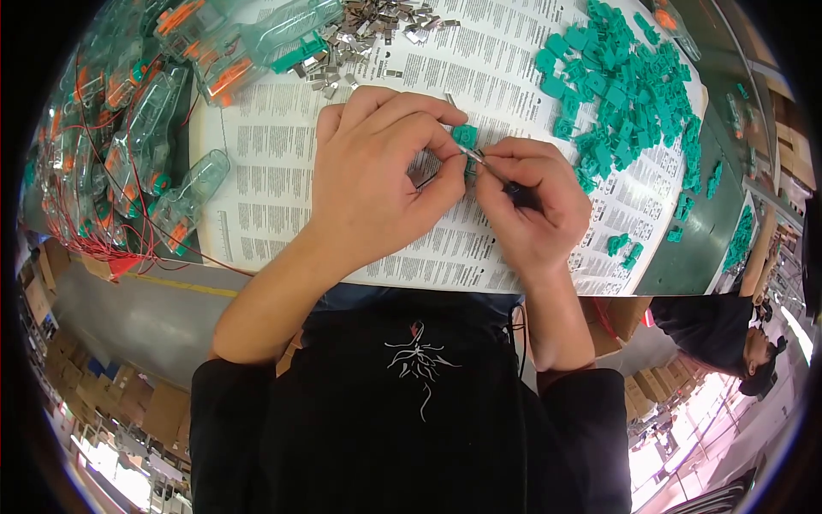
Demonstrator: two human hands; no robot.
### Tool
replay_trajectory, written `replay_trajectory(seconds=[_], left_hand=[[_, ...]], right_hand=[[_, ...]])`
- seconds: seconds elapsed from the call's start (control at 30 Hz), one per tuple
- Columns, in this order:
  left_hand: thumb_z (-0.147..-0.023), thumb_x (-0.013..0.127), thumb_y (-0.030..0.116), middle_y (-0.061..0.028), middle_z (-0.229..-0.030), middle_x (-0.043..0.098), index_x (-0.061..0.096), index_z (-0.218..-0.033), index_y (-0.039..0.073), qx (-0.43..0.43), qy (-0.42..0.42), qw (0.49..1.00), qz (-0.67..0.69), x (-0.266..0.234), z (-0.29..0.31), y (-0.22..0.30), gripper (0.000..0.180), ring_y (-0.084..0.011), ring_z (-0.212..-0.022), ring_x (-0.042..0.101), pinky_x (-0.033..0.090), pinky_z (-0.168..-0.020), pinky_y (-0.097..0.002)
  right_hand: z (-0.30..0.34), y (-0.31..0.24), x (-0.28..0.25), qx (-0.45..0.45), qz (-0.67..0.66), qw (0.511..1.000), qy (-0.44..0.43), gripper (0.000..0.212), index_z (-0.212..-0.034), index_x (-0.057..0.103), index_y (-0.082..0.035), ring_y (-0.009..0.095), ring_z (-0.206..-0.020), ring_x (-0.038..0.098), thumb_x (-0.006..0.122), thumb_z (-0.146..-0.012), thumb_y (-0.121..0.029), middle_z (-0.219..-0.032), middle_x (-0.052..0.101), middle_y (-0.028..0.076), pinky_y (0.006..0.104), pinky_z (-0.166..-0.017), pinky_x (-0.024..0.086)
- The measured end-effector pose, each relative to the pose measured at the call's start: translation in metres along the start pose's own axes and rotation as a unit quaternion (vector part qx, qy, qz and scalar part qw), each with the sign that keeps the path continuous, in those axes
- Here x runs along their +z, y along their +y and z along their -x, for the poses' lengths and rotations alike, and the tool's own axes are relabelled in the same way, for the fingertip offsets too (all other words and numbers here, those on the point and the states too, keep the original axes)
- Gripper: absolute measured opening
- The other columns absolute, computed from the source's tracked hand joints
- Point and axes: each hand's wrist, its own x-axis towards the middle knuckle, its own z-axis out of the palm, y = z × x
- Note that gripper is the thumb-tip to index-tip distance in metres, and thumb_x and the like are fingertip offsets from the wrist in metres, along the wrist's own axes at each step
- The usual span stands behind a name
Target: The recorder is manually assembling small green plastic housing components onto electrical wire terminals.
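Note:
My left hand (377, 176) is closed over the printed sheets, thumb and fingers pinched together by a small green plastic part (465, 135). My right hand (544, 201) grips a slim hand tool with a silver metal tip (473, 155) and a dark handle (522, 195). The tip meets my left fingertips just beneath the green part. Whatever lies between the fingertips is mostly hidden. Beyond my left hand lies a pile of small bent metal clips (377, 34). To the right spreads a large heap of green plastic parts (621, 94).
Clear green-tinted plastic housings with orange pieces (141, 128) crowd the left side, trailing red wires (107, 248). Printed paper sheets (265, 188) cover the table. A few green parts (629, 250) lie near its front edge. Another person (715, 334) is at the far right.

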Motion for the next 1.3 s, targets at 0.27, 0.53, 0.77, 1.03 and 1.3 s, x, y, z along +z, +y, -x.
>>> replay_trajectory(seconds=[0.27,0.53,0.77,1.03,1.3], left_hand=[[-0.076,0.079,0.011,0.0064,-0.111,0.072,0.07,-0.087,0.016,0.017,0.03,0.999,-0.008,0.002,0.003,-0.002,0.015,-0.0205,-0.104,0.057,0.037,-0.09,-0.0364],[-0.077,0.081,0.008,0.0044,-0.091,0.071,0.072,-0.093,0.014,-0.007,0.011,0.999,0.03,-0.002,0.001,0.002,0.019,-0.0211,-0.091,0.058,0.04,-0.088,-0.0354],[-0.079,0.08,0.012,0.0082,-0.078,0.066,0.074,-0.104,0.019,0.048,0.028,0.997,0.046,0.0,0.005,-0.012,0.026,-0.0174,-0.087,0.055,0.038,-0.085,-0.0367],[-0.077,0.079,0.006,0.0025,-0.081,0.071,0.075,-0.105,0.012,0.058,-0.006,0.997,0.051,-0.007,0.003,-0.006,0.029,-0.0197,-0.085,0.057,0.04,-0.083,-0.033],[-0.081,0.081,0.017,0.008,-0.079,0.067,0.073,-0.101,0.016,0.068,0.03,0.997,0.033,0.0,0.007,-0.009,0.021,-0.0202,-0.088,0.055,0.037,-0.086,-0.0351]], right_hand=[[0.003,-0.005,0.007,-0.074,0.062,0.995,-0.004,0.027,-0.097,0.071,-0.003,0.016,-0.072,0.072,0.08,-0.075,0.009,-0.091,0.075,0.009,0.0264,-0.061,0.056],[0.013,0.002,0.008,0.023,-0.021,0.999,0.018,0.029,-0.1,0.071,-0.003,0.01,-0.07,0.069,0.081,-0.076,0.009,-0.086,0.073,0.006,0.0232,-0.06,0.054],[0.013,0.003,0.004,0.073,-0.1,0.992,0.001,0.03,-0.105,0.068,-0.002,0.005,-0.072,0.065,0.08,-0.08,0.01,-0.089,0.073,0.004,0.0199,-0.062,0.052],[0.011,0.007,0.007,0.002,-0.126,0.992,0.013,0.033,-0.109,0.062,0.0,0.005,-0.069,0.058,0.076,-0.082,0.014,-0.096,0.073,0.009,0.0188,-0.064,0.05],[0.008,0.006,0.007,0.013,-0.186,0.982,-0.002,0.036,-0.111,0.053,0.0,0.005,-0.068,0.054,0.071,-0.086,0.018,-0.1,0.072,0.013,0.0186,-0.061,0.045]])
